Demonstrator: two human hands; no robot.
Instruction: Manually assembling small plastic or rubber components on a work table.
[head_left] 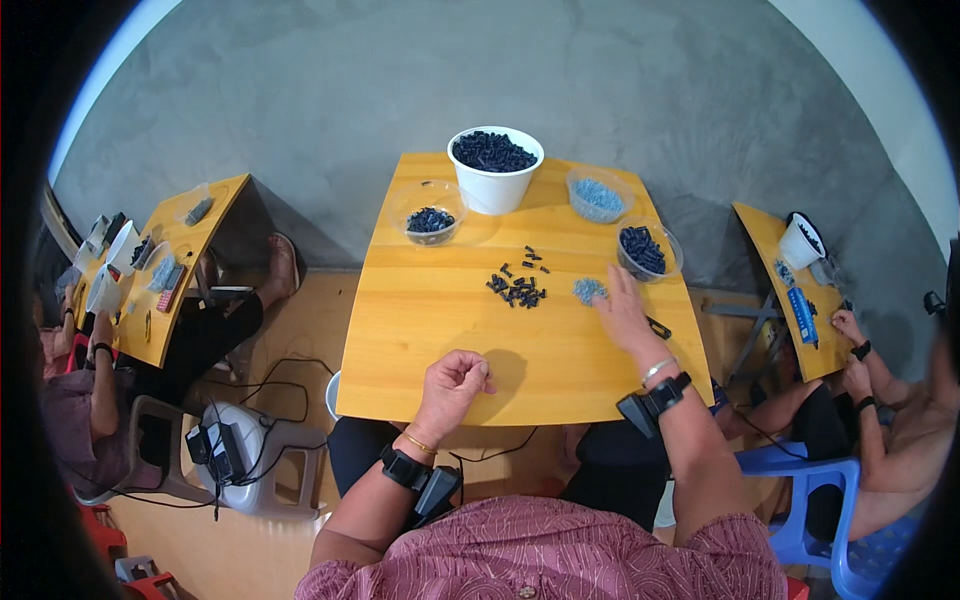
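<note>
My left hand [454, 392] is held over the table's near edge, its thumb and fingers pinched together; what they hold, if anything, is hidden. My right hand [628, 316] reaches forward with stretched fingers, beside a small pile of light-blue pieces [588, 290] and touching or nearly touching it. Left of that pile lies a loose scatter of short black cylindrical pieces [517, 292]. A clear round tub [648, 250] of dark-blue tubular pieces stands just past my right fingertips. Partly covered by my right wrist is a dark elongated object [659, 328].
On the yellow wooden table [420, 310] stand a white bucket [494, 190] heaped with dark pieces, a clear tub [431, 222] of black pieces and another tub [600, 196] of light-blue ones. People work at tables on both sides. Cables and a grey stool [262, 470] are on the left.
</note>
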